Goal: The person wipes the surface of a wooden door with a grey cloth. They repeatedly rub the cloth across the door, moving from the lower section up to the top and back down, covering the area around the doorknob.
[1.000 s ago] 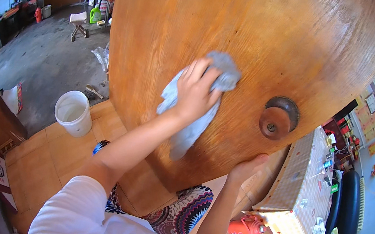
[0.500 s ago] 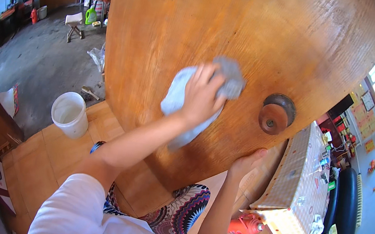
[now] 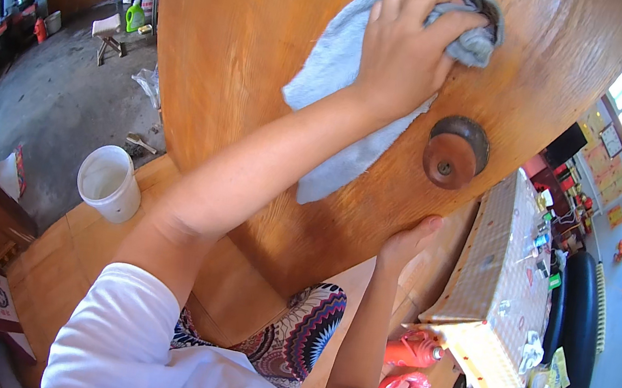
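Here a broad wooden door [image 3: 267,63], its varnished surface warm orange-brown and streaked with visible grain, is seen filling the upper middle of the view. A soft, fuzzy grey-blue cloth [image 3: 346,85] is pressed flat against it by the left hand [image 3: 406,45], whose fingers are curled over the bunched upper end of the cloth while the loose lower end hangs down the wood in a limp point. Just below and to the right of the cloth, a round, dark brown metal knob [image 3: 449,155] is set on a circular plate. The right hand [image 3: 406,243] is laid against the lower edge of the door beneath the knob, fingers together and extended upward, nothing being held in it. A white sleeve [image 3: 115,334] is seen on the left arm. On the tiled floor at the left, a white cylindrical plastic bucket [image 3: 109,182] stands well apart from the door. At the right, a counter [image 3: 502,283] covered by a chequered cloth is seen, with small items scattered on it.

Compared with the earlier frames, the left hand and cloth have been carried higher and to the right, now above the knob, which is no longer level with them.
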A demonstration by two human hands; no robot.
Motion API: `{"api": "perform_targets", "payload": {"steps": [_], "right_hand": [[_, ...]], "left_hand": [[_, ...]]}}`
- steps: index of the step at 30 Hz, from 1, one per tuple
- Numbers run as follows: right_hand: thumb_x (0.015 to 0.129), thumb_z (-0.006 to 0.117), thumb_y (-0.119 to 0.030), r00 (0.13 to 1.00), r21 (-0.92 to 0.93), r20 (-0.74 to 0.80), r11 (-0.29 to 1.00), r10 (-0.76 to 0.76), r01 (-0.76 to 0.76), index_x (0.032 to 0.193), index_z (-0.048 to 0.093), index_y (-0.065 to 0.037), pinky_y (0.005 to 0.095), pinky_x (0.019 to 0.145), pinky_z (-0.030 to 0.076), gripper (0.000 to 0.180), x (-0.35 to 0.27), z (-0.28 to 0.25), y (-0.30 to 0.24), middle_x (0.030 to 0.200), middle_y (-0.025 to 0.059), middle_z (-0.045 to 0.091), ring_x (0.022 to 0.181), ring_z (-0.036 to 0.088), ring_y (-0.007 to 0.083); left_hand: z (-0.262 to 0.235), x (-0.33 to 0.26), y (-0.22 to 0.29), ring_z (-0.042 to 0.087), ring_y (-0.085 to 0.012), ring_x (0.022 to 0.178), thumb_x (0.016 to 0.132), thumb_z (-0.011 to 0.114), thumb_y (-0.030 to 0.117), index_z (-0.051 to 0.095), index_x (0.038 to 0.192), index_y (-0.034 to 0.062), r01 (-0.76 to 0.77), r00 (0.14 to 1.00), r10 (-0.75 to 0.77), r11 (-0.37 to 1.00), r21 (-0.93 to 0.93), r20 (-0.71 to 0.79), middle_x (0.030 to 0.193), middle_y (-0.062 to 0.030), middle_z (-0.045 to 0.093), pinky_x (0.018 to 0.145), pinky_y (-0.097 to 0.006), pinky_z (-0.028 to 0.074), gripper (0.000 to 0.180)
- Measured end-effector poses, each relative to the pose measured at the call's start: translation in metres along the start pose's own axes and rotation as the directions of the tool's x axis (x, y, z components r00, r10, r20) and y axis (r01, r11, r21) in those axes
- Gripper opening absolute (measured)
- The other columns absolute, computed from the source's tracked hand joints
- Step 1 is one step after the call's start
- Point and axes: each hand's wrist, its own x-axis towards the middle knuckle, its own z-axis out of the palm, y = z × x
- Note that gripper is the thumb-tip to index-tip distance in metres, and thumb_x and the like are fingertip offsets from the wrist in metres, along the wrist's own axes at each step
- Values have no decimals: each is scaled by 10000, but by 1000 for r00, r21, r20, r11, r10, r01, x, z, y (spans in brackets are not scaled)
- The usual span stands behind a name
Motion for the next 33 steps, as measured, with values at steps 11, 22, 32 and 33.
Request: {"api": "perform_targets", "payload": {"steps": [11, 22, 32, 33], "right_hand": [[1089, 221, -619, 983, 260, 33, 948, 181, -183, 1423, 473, 66, 381, 1167, 308, 802, -1, -7, 23, 1414, 180, 536, 1320, 477, 255], [1104, 226, -581, 976, 249, 21, 944, 217, -215, 1480, 401, 63, 373, 1209, 250, 767, 1, -2, 10, 1517, 144, 442, 1398, 406, 244], [1107, 440, -340, 996, -234, -85, 972, 3, -23, 1369, 503, 37, 350, 1057, 395, 463, -40, -32, 6, 1375, 134, 534, 1218, 522, 204], [1108, 474, -293, 992, -341, -106, 940, -72, 32, 1332, 540, 34, 345, 1023, 431, 403, -49, -34, 8, 1329, 130, 569, 1172, 552, 194]], "left_hand": [[-106, -196, 39, 523, -336, 1037, 709, 725, 92, 672, 947, 124, -5, 837, 2, 1000, 5, 548, 1235, -102, 589, 825, -452, 441, 246], [-90, -225, 64, 538, -305, 1022, 717, 674, 68, 644, 892, 126, -12, 802, 86, 992, -129, 591, 1182, -68, 608, 805, -443, 480, 187], [-148, -260, 66, 614, -254, 1233, 1034, 534, 196, 570, 1348, 9, 663, -111, -366, -720, -205, 924, 1336, -131, 645, 1090, -417, 464, 368], [-153, -256, 65, 610, -266, 1252, 1051, 511, 258, 564, 1367, 7, 604, -125, -359, -767, -216, 925, 1360, -142, 640, 1103, -433, 457, 407]]}}
